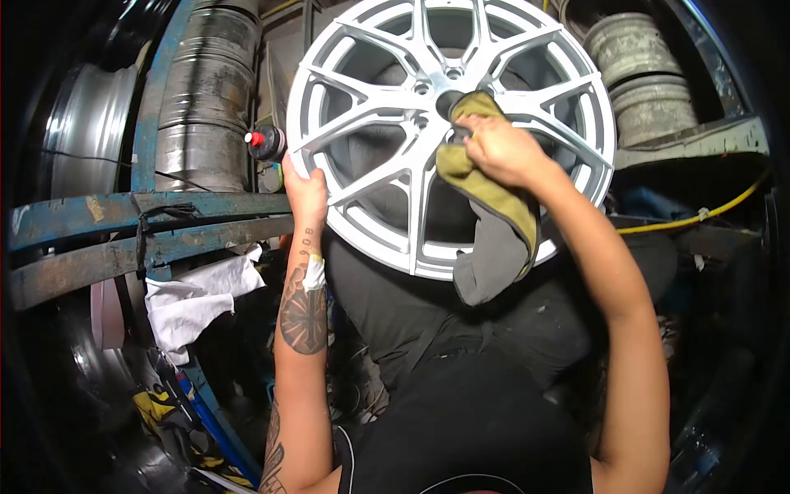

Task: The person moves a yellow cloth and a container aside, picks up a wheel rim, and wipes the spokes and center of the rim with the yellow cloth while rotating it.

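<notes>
A silver multi-spoke wheel rim (387, 173) lies face up over my lap. My left hand (305, 193) grips its outer edge at the lower left, with the thumb on the face side. Near the centre hole, my right hand (504, 151) is closed on a green and grey cloth (522, 214), pressing part of it against the hub. The rest of the cloth hangs down over the lower right spokes and past the rim's edge. Fingertips of my right hand are partly hidden by the cloth.
A black bottle with a red cap (267, 144) is just left of the rim. Blue metal rack bars (82, 222) hold a white cloth (193, 300). Stacked bare wheels (206, 107) stand left, others (638, 74) right. A yellow hose (699, 216) crosses at right.
</notes>
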Action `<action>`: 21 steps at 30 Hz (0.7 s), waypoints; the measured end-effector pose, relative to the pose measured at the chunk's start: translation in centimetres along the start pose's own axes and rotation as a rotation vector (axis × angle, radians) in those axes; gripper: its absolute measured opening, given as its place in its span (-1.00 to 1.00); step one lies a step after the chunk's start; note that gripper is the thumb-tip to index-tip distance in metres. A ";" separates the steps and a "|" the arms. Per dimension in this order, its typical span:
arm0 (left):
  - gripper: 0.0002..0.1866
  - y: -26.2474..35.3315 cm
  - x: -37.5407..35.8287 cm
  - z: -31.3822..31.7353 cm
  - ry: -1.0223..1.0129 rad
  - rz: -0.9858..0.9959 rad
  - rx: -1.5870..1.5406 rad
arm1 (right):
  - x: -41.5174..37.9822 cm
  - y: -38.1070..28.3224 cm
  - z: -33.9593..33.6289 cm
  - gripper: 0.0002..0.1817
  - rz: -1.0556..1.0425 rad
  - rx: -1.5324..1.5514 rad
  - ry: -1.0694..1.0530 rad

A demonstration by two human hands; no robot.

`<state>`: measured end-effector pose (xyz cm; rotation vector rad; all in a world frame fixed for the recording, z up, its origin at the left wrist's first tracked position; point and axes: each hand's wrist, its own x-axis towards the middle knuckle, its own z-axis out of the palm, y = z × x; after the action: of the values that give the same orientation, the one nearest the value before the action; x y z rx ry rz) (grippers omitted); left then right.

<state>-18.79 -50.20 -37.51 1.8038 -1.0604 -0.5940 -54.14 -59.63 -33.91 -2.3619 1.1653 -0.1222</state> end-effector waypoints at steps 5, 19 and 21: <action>-0.30 0.8 -0.1 0.1 0.006 0.032 0.018 | 0.1 -2.6 4.1 -0.31 -0.053 -0.177 0.150; -0.31 -0.7 0.6 0.2 0.029 -0.012 0.074 | -4.7 -1.5 2.4 -0.28 0.177 -0.123 0.117; -0.30 -0.9 0.8 0.2 0.028 -0.074 0.101 | -5.1 -3.0 4.5 -0.31 0.310 -0.257 0.254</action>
<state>-18.16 -50.75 -38.36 1.9406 -1.0245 -0.5670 -53.88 -52.39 -35.73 -2.3953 1.7475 -0.1794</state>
